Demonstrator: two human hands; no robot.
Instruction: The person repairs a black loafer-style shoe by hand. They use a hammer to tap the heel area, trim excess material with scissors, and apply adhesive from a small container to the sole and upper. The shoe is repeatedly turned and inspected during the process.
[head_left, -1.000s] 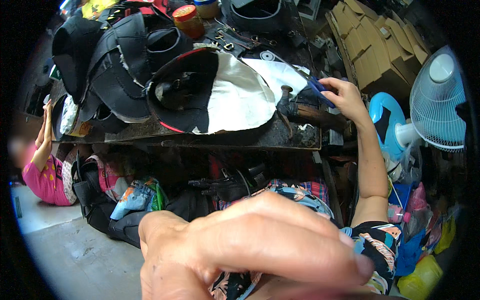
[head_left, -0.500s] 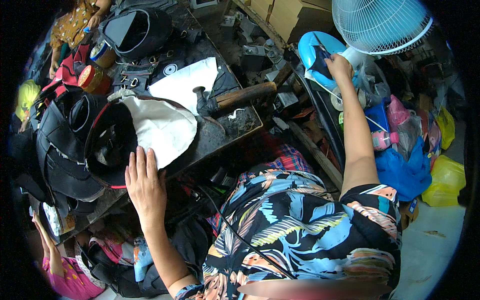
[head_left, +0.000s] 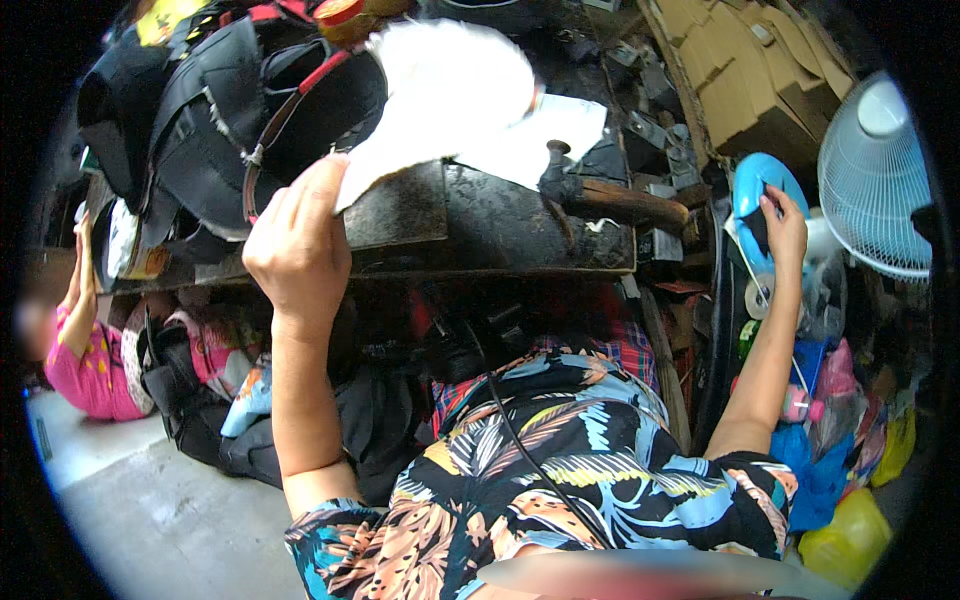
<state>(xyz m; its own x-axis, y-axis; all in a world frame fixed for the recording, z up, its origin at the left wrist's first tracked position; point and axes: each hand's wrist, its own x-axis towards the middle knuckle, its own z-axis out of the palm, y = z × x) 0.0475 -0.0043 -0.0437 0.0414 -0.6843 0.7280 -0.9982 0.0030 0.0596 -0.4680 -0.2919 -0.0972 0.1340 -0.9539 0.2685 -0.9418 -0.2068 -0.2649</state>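
My left hand point(head_left: 300, 235) is closed on the near edge of a stiff black piece point(head_left: 360, 95) with red trim. A white sheet point(head_left: 440, 90), partly blurred, rises from the same edge; my fingertips are at its lower corner, and the exact grip is hidden behind my knuckles. At the right, my right hand point(head_left: 785, 225) has its fingers bent over the dark panel on the blue base point(head_left: 768, 172) of a standing fan point(head_left: 880, 180). What the fingertips press or pinch there is too small to make out.
A hammer point(head_left: 620, 200) with a wooden handle lies on the dark workbench point(head_left: 500, 225), beside white paper point(head_left: 570, 125). Black bag parts point(head_left: 205, 130) are heaped at the left. Another person's hand point(head_left: 82, 245) shows beyond the bench. Cardboard boxes point(head_left: 760, 80) and plastic bags point(head_left: 850, 535) stand right.
My left hand has gone from lying flat on the white sheet to gripping the edge, and the sheet is lifted. The view has shifted; my right hand stays at the fan base.
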